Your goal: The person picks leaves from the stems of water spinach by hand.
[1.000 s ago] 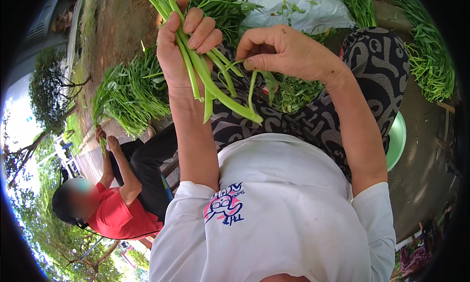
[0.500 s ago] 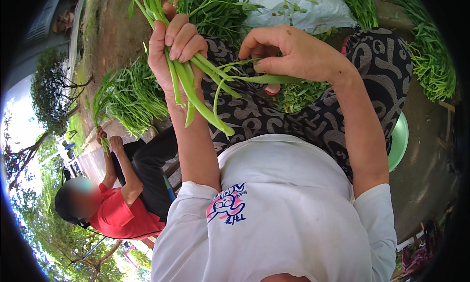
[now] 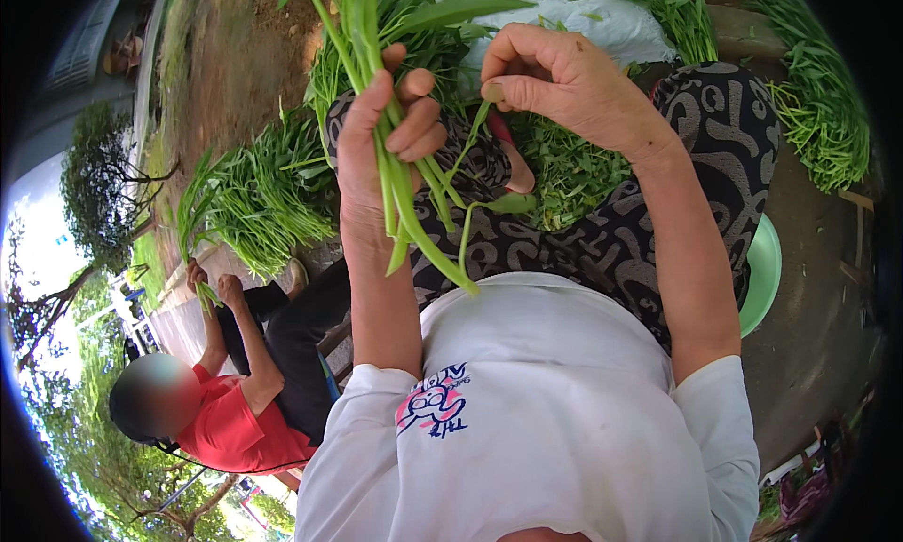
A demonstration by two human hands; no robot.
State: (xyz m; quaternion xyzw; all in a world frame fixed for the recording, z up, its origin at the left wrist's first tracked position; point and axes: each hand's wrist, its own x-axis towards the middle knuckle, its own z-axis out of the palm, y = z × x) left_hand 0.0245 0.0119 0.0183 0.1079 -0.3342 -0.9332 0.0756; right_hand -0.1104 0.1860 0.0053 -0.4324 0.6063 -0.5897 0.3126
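A bunch of water spinach is gripped in my left hand, its cut stem ends pointing down toward my lap and its leafy tops running out past the upper edge. Beside it, my right hand is closed in a pinch, thumb against forefinger, on a thin leaf stalk with its lower end close to the bunch. One side shoot with a leaf hangs from the bunch over my patterned trousers. Whether the pinched stalk is still joined to the bunch, I cannot tell.
Loose leaves lie on the ground between my legs. Greens are heaped at the left and far right, near a pale plastic sheet. A green basin stands by my right leg. At left, a person in red handles greens.
My left hand has moved right and down with the bunch, tilting it more upright. My right hand has risen slightly, and the leafy shoot near its fingers now hangs lower.
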